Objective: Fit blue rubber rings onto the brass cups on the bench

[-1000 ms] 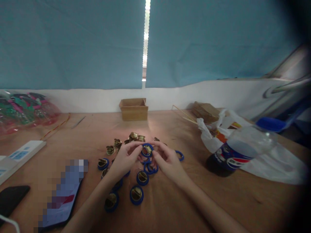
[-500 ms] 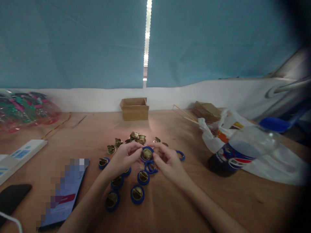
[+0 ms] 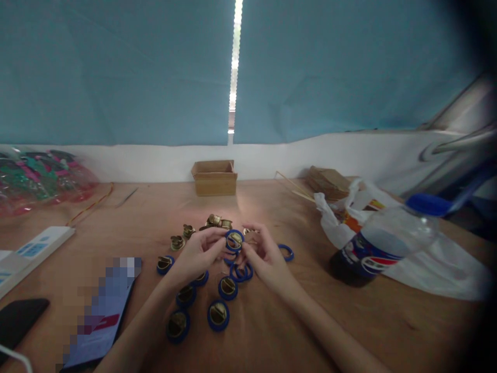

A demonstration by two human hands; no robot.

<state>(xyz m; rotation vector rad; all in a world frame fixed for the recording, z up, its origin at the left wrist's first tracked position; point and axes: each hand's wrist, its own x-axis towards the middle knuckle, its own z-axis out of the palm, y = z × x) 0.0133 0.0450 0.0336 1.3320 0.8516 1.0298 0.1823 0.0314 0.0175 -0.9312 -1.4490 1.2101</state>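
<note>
My left hand (image 3: 198,255) and my right hand (image 3: 264,256) meet above the wooden table (image 3: 272,321), both pinching one blue ring with a brass piece inside it (image 3: 235,240). Below them lie several blue rings with brass inserts (image 3: 218,315). Empty blue rings (image 3: 286,252) lie near my right hand, and more sit under it. A heap of loose brass pieces (image 3: 215,223) is just beyond my fingers.
A small cardboard box (image 3: 214,176) stands at the back. A soda bottle (image 3: 384,243) lies on a white plastic bag (image 3: 427,264) at right. A phone (image 3: 101,316) and a white power strip (image 3: 27,254) lie at left, with a bag of coloured parts (image 3: 34,178) behind.
The hands with the ring lifted slightly and stayed together; the brass piece now sits inside the blue ring. The view shifted a little.
</note>
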